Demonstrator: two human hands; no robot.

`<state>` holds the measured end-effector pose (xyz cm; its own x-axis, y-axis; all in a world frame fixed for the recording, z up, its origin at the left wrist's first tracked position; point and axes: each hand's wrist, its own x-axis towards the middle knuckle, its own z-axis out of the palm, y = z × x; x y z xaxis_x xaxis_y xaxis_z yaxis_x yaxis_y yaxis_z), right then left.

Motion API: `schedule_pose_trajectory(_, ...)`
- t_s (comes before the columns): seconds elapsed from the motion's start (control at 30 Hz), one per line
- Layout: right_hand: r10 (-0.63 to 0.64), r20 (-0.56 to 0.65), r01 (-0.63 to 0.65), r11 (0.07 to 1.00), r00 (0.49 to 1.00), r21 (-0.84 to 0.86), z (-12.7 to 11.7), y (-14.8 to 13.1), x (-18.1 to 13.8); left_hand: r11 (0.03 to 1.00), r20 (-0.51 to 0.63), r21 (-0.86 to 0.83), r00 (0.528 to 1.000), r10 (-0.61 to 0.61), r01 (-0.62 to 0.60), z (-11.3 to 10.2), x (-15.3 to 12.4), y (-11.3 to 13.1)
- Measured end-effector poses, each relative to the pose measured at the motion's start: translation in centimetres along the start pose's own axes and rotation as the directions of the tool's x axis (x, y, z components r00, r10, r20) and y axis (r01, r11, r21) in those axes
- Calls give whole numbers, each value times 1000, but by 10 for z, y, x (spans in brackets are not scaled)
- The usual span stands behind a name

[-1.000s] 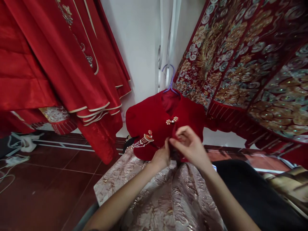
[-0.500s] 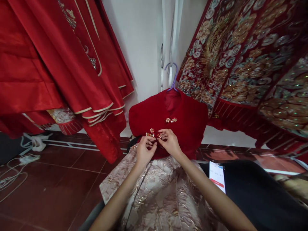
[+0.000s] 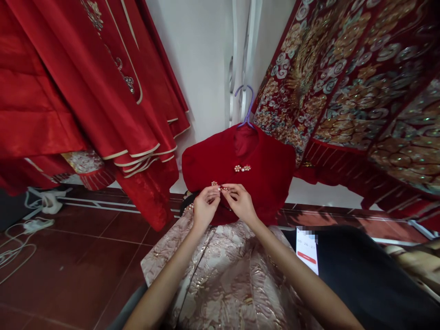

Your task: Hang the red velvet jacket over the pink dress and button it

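Observation:
A dark red top [image 3: 271, 169] on a purple hanger [image 3: 248, 107] lies over pale, gold-patterned fabric [image 3: 230, 275] across my lap. One jewelled flower clasp [image 3: 242, 168] sits fastened below its neckline. Lower down, my left hand [image 3: 206, 207] and my right hand [image 3: 241, 201] meet at a second jewelled clasp [image 3: 215, 184]. The fingers of both are pinched, each on one half of it. Fingertips cover most of this clasp, so whether its halves are joined is hidden.
Red satin garments [image 3: 137, 123] hang at left, and a heavily embroidered one [image 3: 330, 87] at right. A lit phone [image 3: 307, 252] rests on a black surface [image 3: 347, 270]. White cables [image 3: 20, 256] and pale shoes [image 3: 51, 202] are on the tiled floor.
My hands have drawn closer together, bringing the two sides of the lower clasp nearly into contact. The view has shifted slightly.

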<state>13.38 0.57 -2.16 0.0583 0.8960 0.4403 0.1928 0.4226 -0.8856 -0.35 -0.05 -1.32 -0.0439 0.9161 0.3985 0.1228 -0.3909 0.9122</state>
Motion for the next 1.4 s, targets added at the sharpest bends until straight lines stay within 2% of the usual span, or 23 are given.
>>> schedule_pose_trajectory(0.33,0,-66,6,995,998,95,5,0,-3,1000,-26,5,1000,-14,14,-4,0,-2)
schedule_pose_trajectory(0.7,-116,-79,112,992,990,-52,8,-12,0,998,-85,-58,995,-45,40,0,6,-3)
schedule_pose_trajectory(0.93,-97,-118,91,994,988,-54,10,-11,2,999,-37,-16,999,-38,37,-6,9,-2)
schedule_pose_trajectory(1.07,-85,-110,77,994,990,-77,11,-15,5,995,28,101,1000,11,-14,-14,16,2)
schedule_pose_trajectory(1.17,-37,11,37,998,999,-41,-2,-16,8,980,64,186,996,67,-77,-15,13,3)
schedule_pose_trajectory(1.3,72,117,-75,997,990,20,-39,-10,3,974,-53,207,993,107,-94,-6,-12,-10)
schedule_pose_trajectory(1.33,117,133,-119,993,984,10,-50,-7,0,973,-46,215,995,94,-82,-2,-21,-15)
schedule_pose_trajectory(1.4,229,183,-219,973,956,-70,-69,-4,-7,954,39,292,998,59,-68,6,-38,-21)
